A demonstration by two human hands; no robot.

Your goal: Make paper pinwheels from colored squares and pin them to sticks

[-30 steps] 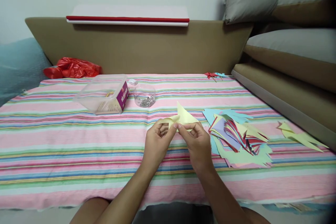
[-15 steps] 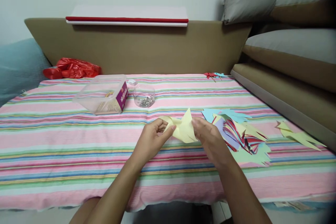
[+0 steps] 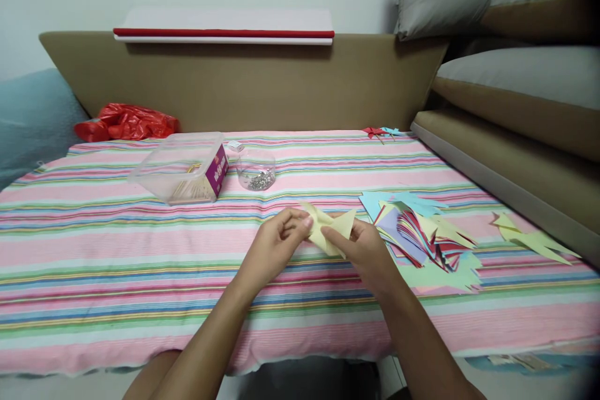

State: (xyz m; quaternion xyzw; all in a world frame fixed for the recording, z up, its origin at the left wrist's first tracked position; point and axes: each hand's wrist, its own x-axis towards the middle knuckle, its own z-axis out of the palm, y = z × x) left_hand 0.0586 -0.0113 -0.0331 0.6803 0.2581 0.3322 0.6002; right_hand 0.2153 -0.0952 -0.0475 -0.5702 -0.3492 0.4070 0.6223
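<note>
Between my two hands, above the striped cloth, is a piece of pale yellow paper (image 3: 321,239) with cut, pointed corners, some of them bent in toward its middle. My left hand (image 3: 277,242) pinches its left side between thumb and fingers. On the right side, my right hand (image 3: 363,250) grips it, thumb on the front near the middle and fingers behind. A pile of cut coloured paper (image 3: 412,231) lies just right of my right hand. Farther right rests a loose yellow cut paper (image 3: 527,239).
A clear plastic box (image 3: 154,178) with thin sticks and a purple-labelled pack stands left of centre. Beside it is a round clear tub (image 3: 256,172) of small metal pieces. Red and blue paper pinwheels (image 3: 375,132) lie at the back. Cushions (image 3: 515,156) are stacked along the right.
My right thumb has come onto the front of the yellow paper near its middle. The paper has turned and its upright point now leans right. My left hand keeps its pinch.
</note>
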